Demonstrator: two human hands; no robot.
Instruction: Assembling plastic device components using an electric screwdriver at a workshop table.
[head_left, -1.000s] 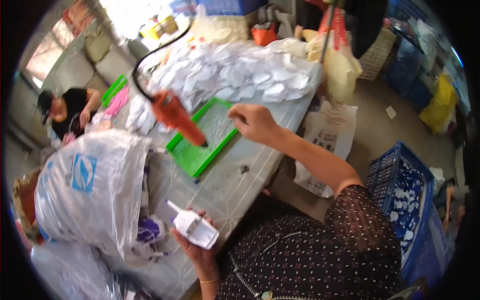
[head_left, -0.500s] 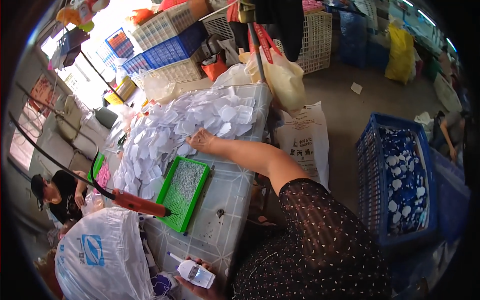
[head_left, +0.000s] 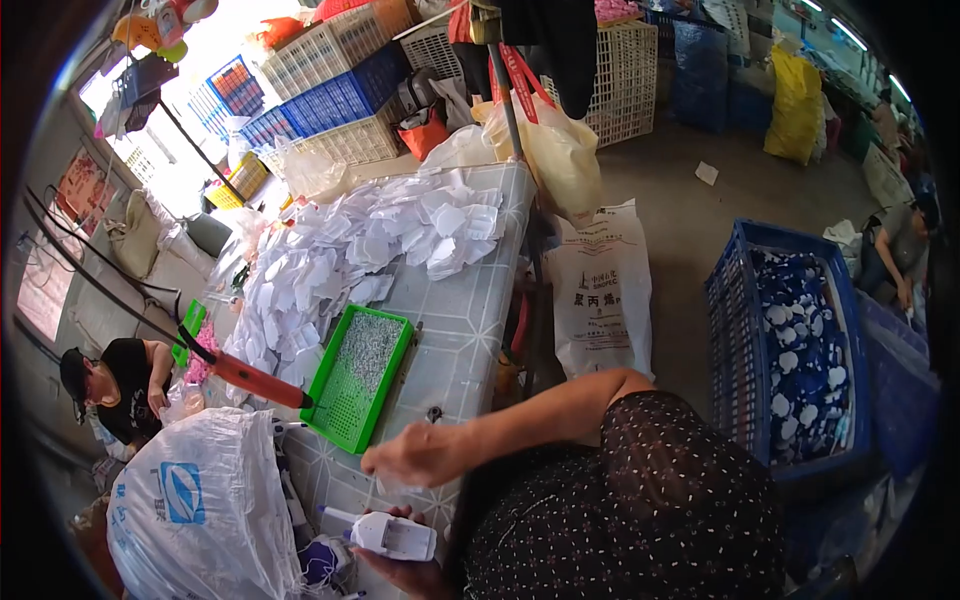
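My left hand (head_left: 408, 572), low in the view, is closed around a white plastic housing (head_left: 398, 537) with a slim purple-tipped stem. Just above it, my right hand (head_left: 418, 455) is blurred, its fingers curled together; a pale edge under them looks like a white plastic piece (head_left: 396, 487). Beyond my hands lies a green tray (head_left: 385, 398) with many small silvery screws (head_left: 368, 350) toward its far end. A red electric screwdriver (head_left: 262, 382) hangs over the tray's near left corner.
A large heap of white pieces (head_left: 320, 255) covers the table's far left. A stuffed white sack (head_left: 200, 510) stands at the near left. A person (head_left: 120, 385) works across the table. A blue crate (head_left: 735, 360) of blue and white parts is on the right.
My right hand has come back from the white heap to just above the left hand. The housing in my left hand has turned slightly; the hanging screwdriver has swung left.
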